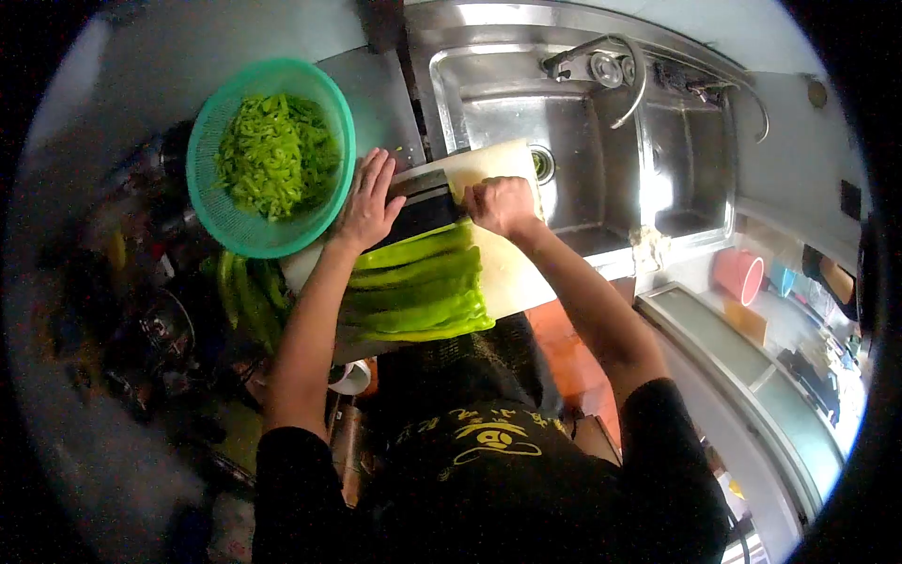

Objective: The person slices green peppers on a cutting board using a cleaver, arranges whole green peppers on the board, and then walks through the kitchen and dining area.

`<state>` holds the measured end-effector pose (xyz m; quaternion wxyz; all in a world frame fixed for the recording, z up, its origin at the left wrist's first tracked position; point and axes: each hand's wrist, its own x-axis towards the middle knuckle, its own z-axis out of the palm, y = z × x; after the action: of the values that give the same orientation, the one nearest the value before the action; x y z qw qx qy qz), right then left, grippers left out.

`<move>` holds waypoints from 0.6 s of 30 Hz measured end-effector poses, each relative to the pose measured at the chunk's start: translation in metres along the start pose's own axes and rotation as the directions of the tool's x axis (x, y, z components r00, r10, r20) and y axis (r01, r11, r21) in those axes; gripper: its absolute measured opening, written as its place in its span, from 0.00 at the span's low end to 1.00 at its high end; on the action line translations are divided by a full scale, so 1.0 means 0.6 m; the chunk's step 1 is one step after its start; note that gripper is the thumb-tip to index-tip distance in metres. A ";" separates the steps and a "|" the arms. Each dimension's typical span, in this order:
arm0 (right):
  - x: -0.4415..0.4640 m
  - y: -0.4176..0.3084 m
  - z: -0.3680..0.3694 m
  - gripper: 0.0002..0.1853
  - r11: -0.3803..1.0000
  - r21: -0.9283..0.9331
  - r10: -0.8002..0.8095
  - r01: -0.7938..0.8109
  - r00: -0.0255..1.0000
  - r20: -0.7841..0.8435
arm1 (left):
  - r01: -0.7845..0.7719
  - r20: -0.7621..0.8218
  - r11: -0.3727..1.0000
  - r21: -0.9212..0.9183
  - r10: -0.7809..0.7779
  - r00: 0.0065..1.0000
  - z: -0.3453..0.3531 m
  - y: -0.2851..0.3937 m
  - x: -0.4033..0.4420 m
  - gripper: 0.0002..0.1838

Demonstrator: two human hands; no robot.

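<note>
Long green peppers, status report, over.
Right hand closed on knife; left hand open at its far end. Long green peppers side by side on cutting board. Colander close beside left hand.

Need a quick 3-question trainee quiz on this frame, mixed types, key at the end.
1. The green colander holds:
A) whole carrots
B) cut green pieces
C) stacked plates

2. True or false: the row of long green peppers lies in the sink.

3. Which hand is closed at the sink-side end of the knife?

Key:
1. B.
2. False; they lie on the cutting board.
3. The right hand; the left hand has its fingers extended near the other end.
</note>
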<state>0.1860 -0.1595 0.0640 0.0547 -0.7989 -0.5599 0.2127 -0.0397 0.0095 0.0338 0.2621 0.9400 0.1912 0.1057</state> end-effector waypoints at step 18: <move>0.080 0.010 0.039 0.15 0.982 0.097 -0.119 0.164 0.927 -0.356 | 0.154 0.015 0.988 -0.019 -0.154 0.988 0.014 0.004 -0.011 0.37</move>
<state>0.1954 -0.1209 0.0276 0.2182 -0.7764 -0.5830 0.0982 -0.0424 0.0009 0.0275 0.2801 0.9205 0.2603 0.0807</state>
